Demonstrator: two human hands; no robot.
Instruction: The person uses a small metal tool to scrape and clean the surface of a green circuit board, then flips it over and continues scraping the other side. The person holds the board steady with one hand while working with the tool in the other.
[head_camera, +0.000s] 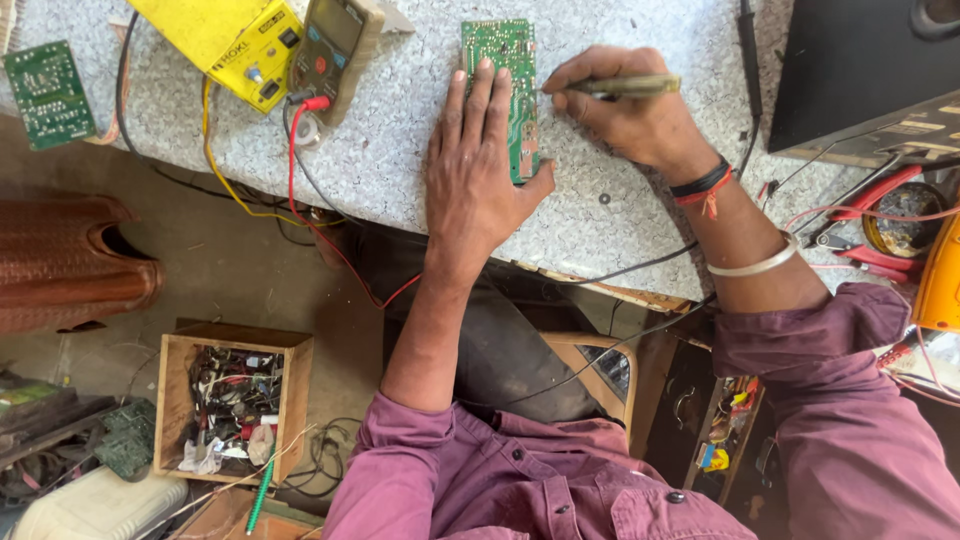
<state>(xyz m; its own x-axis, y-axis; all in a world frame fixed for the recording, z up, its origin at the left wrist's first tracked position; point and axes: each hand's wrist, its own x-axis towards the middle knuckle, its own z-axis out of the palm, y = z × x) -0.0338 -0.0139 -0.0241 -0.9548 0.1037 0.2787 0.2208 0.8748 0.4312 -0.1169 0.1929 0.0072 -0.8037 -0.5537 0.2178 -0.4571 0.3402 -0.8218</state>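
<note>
Green fibreglass identifies the work item: a narrow rectangular circuit board (510, 95) lying flat on the speckled grey worktop (400, 150), at upper centre of the frame. The left hand (475, 175) lies open and flat, palm down, fingers extended along the board's left edge and the thumb hooked round its lower end, pinning it in place. The right hand (625, 115) is closed in a pen-style grip on a slim olive-coloured probe-like tool (625, 87), whose tip meets the board's right edge.

Status, as a judgement: work on the board is in progress. The board is positioned and steadied, and the tool is applied at one point; nothing visible indicates how many points are finished or remain.

Materials and shapes:
- Worktop: hard laminate with a fine granular pattern and a worn front edge.
- Multimeter (335, 50): brownish rectangular case at upper left, with red and black leads trailing off the bench.
- Yellow instrument (235, 45): boxy, glossy plastic, just left of the meter.
- Second green board (47, 93): squarish, at far upper left.
- Wooden box (175, 400): open, rough-sided, at lower left, filled with tangled wire and small parts.
</note>
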